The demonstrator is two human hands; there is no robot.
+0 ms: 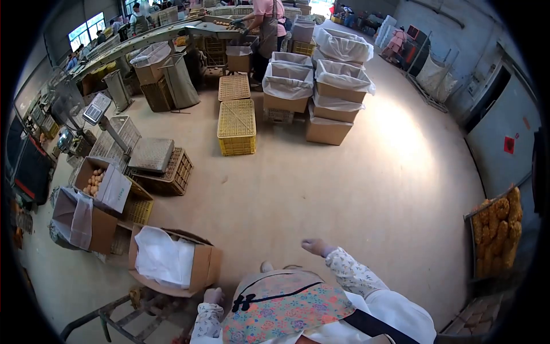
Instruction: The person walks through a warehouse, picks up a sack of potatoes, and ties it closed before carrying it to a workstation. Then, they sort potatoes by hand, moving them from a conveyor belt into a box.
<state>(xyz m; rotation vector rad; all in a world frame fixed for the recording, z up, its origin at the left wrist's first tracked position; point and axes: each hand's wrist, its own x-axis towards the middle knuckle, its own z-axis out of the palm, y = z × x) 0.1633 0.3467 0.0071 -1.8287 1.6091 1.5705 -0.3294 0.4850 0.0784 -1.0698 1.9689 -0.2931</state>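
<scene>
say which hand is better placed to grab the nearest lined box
Probably left: the left hand sits beside the box corner, while the right hand is over the floor, away from it

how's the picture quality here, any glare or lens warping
Head view: strong fisheye, black corners, lines bowed towards the edges; a bright glare patch washes out the floor to the right of the lined boxes; the right hand looks slightly soft; shadows are faint.
</scene>
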